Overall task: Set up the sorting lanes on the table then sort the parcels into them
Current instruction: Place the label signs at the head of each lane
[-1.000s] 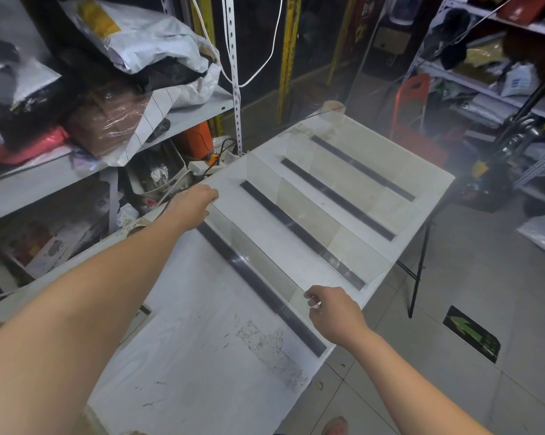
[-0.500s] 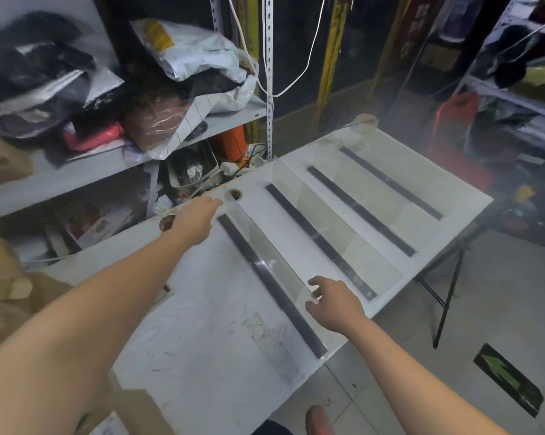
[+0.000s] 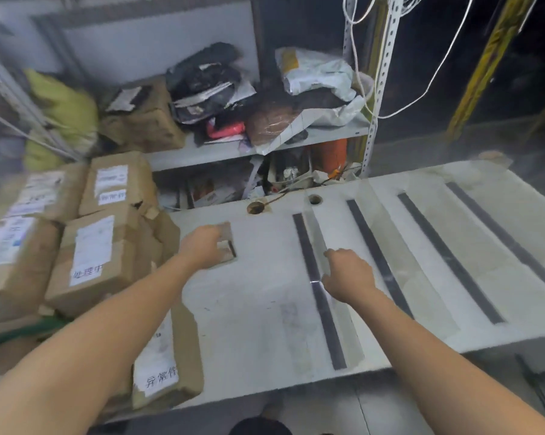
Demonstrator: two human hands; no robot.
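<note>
Fingers of left hand (image 3: 202, 248) seemingly grip parcel (image 3: 227, 244) edge; right hand (image 3: 348, 276) loosely curled, empty, beside strip (image 3: 307, 255).

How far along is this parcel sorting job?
Done: the lanes look mostly set, with clear dividers standing along the dark strips on the table. In hand: the right hand is at the nearest divider; the left hand reaches toward the parcel side. Left: all the sorting. The parcels sit piled at the table's left, none in a lane.
</note>
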